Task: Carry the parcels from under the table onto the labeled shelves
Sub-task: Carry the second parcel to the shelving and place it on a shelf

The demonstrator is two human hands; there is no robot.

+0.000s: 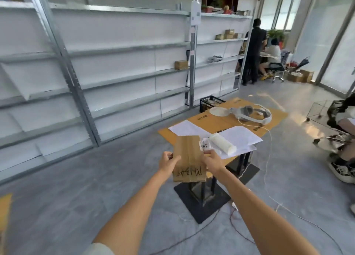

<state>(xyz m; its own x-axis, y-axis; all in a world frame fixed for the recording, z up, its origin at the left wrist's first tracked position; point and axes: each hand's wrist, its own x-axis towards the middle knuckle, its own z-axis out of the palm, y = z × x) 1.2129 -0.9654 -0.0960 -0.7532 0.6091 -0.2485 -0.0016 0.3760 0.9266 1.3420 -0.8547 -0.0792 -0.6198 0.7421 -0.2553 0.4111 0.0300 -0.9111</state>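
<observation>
Both hands, left hand and right hand, clamp one cardboard parcel by its side edges, held out level over the floor beside the table, probably to read its scrawled writing before choosing among the shelves.

Storeroom or parcel-sorting space within an office. Long steel shelving against white panels, mostly bare, holding a few cardboard boxes. Grey concrete floor. Cardboard-topped bench with papers. Glazed walls; people at desks in the far corner.
</observation>
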